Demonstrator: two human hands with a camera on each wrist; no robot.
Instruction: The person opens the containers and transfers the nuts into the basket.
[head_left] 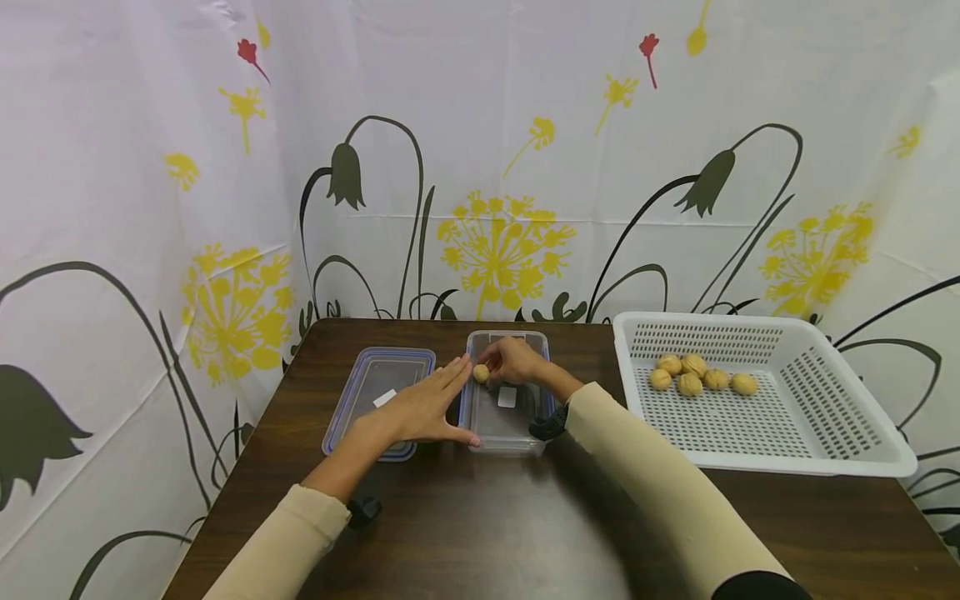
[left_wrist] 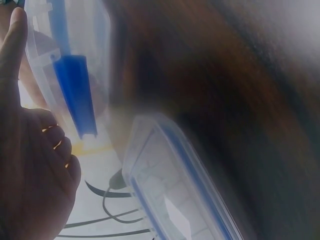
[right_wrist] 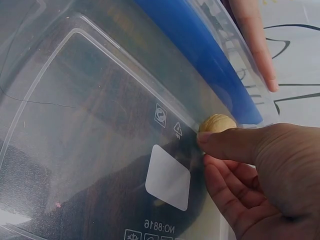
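A clear plastic food container [head_left: 507, 425] with a white label on its floor stands at the middle of the table. Inside it, near the left wall, my right hand [head_left: 516, 363] pinches a walnut [head_left: 481, 373] between thumb and fingers. The right wrist view has the walnut [right_wrist: 218, 123] low by a blue strip on the wall, thumb against its side. My left hand [head_left: 427, 407] has its fingers extended and thumb spread, along the container's left side. Partly under the left hand lies a clear lid [head_left: 352, 408] with a blue seal.
A white perforated basket [head_left: 765, 463] takes up the table's right side, with several walnuts [head_left: 690, 384] towards its back left. Behind the dark wooden table [head_left: 465, 533] hangs a white curtain [head_left: 480, 150] printed with flowers.
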